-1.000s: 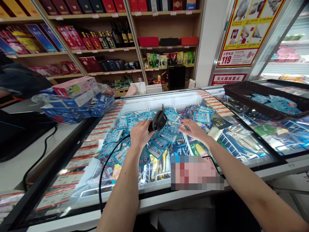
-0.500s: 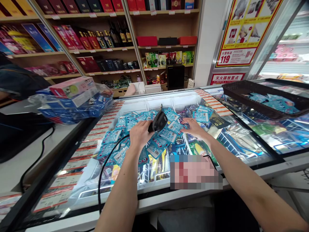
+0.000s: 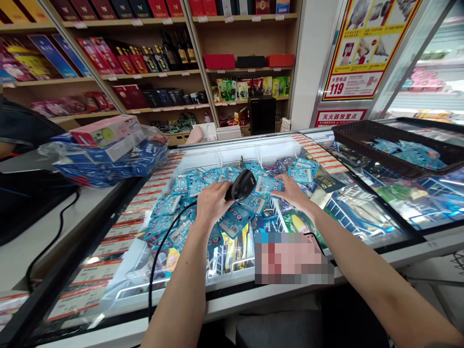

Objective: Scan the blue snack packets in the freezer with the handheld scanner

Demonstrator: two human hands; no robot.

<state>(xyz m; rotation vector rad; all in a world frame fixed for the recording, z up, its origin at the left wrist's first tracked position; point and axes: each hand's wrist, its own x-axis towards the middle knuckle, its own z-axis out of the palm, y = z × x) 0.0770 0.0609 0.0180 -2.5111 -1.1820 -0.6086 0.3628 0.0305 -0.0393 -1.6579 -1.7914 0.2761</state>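
Observation:
My left hand point(image 3: 213, 202) is wrapped around the handle of a black barcode scanner point(image 3: 244, 185). The scanner's head points right, and its cable runs down past my left forearm. Between its fingers, my right hand point(image 3: 293, 192) pinches the right edge of a small blue packet point(image 3: 267, 185) whose white barcode label faces up. The packet is just right of the scanner head. Beneath both hands, many similar blue packets point(image 3: 235, 223) lie loosely overlapped on the glass top of a chest freezer point(image 3: 123, 270). A few more packets point(image 3: 303, 172) lie beyond my right hand.
A dark plastic tray point(image 3: 384, 162) with blue packets rests at the right. A pixelated, phone-shaped object point(image 3: 293, 258) lies on the front edge. Wrapped boxes point(image 3: 108, 150) stand at the left, near a person's dark sleeve point(image 3: 25, 125). Stocked shelves point(image 3: 152, 72) line the back.
My right hand has raised a blue packet off the pile and holds it beside the scanner. The scanner has shifted slightly right, its head turned a little towards the packet.

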